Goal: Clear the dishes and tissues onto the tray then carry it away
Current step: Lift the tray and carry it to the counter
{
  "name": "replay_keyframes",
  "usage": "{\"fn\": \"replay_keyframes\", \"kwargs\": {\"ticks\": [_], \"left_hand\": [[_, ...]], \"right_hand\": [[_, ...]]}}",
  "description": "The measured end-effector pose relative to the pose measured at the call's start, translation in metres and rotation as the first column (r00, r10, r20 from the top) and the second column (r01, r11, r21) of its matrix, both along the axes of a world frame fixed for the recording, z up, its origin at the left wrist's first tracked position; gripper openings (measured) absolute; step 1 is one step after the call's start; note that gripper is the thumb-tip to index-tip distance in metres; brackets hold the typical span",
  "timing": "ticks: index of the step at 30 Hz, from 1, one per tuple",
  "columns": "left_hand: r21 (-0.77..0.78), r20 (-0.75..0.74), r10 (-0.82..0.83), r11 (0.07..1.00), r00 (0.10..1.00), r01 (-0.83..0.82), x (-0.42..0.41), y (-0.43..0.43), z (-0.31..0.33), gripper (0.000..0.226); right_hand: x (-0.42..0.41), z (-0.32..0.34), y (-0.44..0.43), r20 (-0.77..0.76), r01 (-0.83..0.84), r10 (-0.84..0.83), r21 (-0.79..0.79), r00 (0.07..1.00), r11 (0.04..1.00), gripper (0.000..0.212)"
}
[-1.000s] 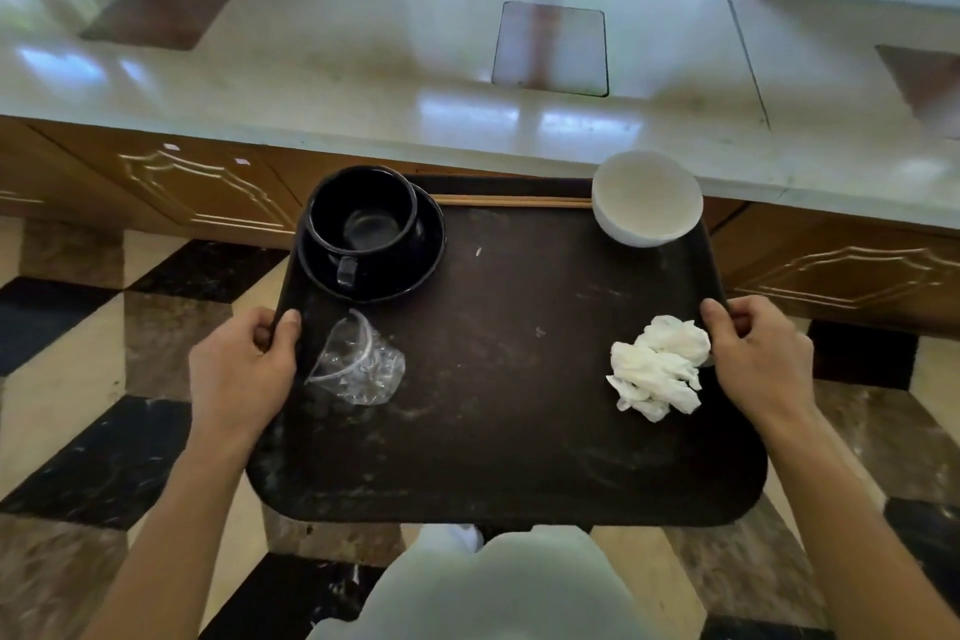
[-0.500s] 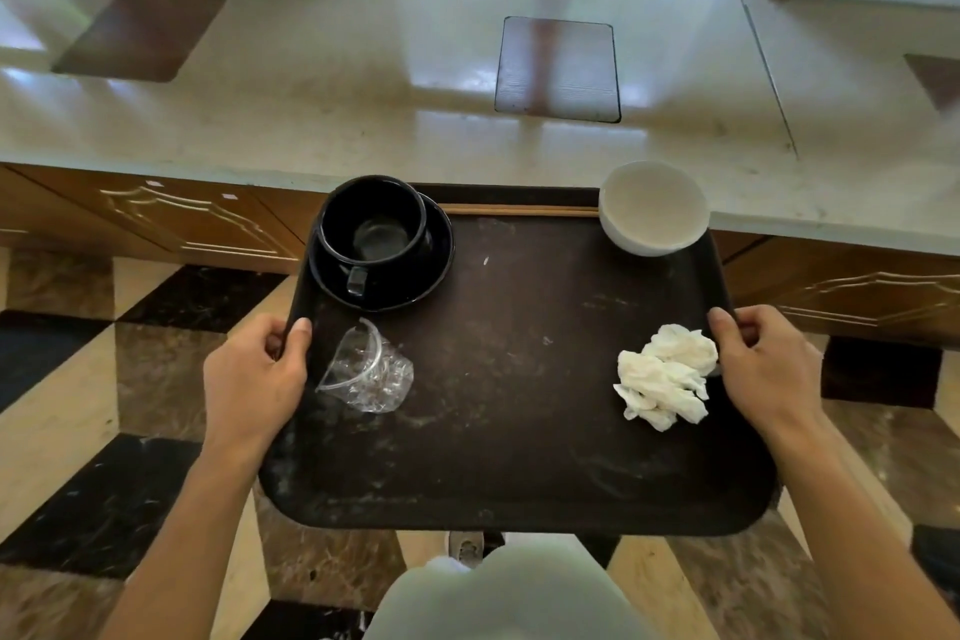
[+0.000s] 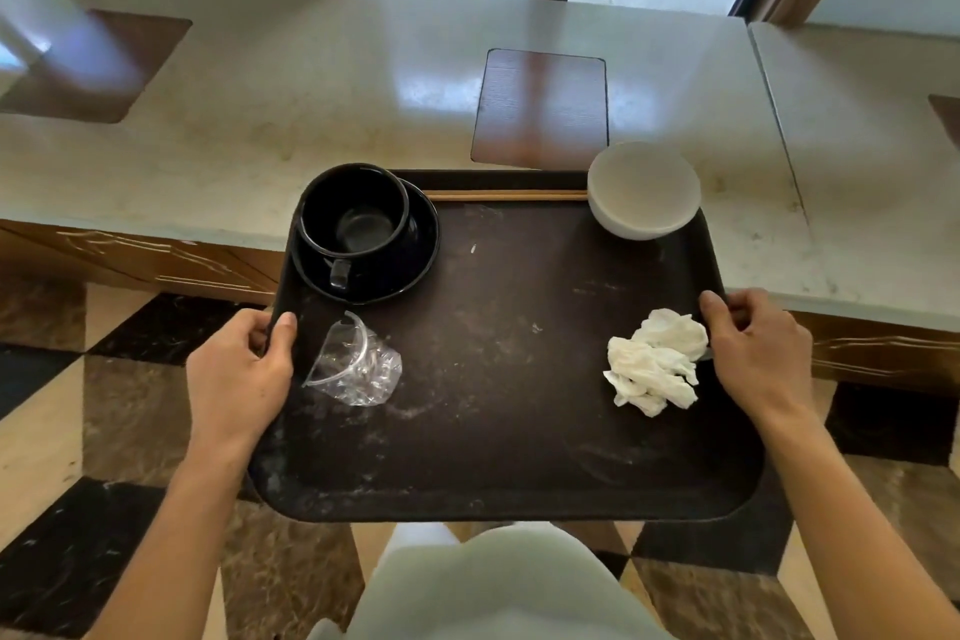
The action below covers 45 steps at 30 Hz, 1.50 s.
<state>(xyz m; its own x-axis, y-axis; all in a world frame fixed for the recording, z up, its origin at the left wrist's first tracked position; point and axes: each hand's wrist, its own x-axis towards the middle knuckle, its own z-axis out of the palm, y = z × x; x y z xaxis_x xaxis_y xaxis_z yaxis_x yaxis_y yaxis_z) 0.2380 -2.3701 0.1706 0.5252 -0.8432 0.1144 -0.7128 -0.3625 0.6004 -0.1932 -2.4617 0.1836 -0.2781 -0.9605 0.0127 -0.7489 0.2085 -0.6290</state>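
both hands clamp the dark tray (image 3: 498, 431) at its side edges: the left hand (image 3: 236, 379) grips the left rim with its thumb hooked over the top, and the right hand (image 3: 756, 351) grips the right rim the same way, fingers curled underneath. the tray is held level in front of the person, its far end reaching over the near edge of the pale stone worktop (image 3: 322, 120), its near end above the checkered floor (image 3: 78, 431). on the tray, a black cup (image 3: 356, 211) stands upright on a black saucer (image 3: 410, 255) in the far-left corner, handle toward the person. a white bowl (image 3: 644, 190) sits in the far-right corner, partly over the tray's rim. between them, a pair of wooden chopsticks (image 3: 506, 195) lies along the far edge. a crumpled clear plastic cup (image 3: 356, 361) lies on its side just beside the left thumb. a wad of white tissues (image 3: 657, 361) rests at the right edge, touching or nearly touching the right hand. a brown inset panel (image 3: 540, 107) is set in the worktop beyond the tray.
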Motion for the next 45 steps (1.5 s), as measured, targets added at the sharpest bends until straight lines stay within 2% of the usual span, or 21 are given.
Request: {"fn": "replay_keyframes", "kwargs": {"ticks": [9, 15, 32, 45], "left_hand": [[-0.004, -0.048, 0.015, 1.0, 0.999, -0.015, -0.012, -0.071, 0.003, 0.022], [0.054, -0.063, 0.06, 0.997, 0.996, -0.056, 0.006, -0.128, -0.005, 0.023], [-0.014, -0.03, -0.093, 0.996, 0.995, 0.093, 0.08, -0.341, -0.017, 0.023], [-0.023, -0.106, -0.066, 0.998, 0.992, 0.064, 0.054, -0.407, -0.048, 0.02]], "right_hand": [[-0.012, -0.001, -0.072, 0.012, 0.002, -0.002, -0.002, 1.0, 1.0, 0.03], [0.004, -0.005, -0.118, 0.022, 0.019, -0.019, -0.003, 1.0, 1.0, 0.028], [0.068, -0.018, -0.27, 0.017, 0.174, -0.174, -0.021, 0.985, 0.984, 0.026], [0.047, -0.047, -0.343, 0.017, 0.198, -0.198, -0.039, 0.98, 0.979, 0.022]]}}
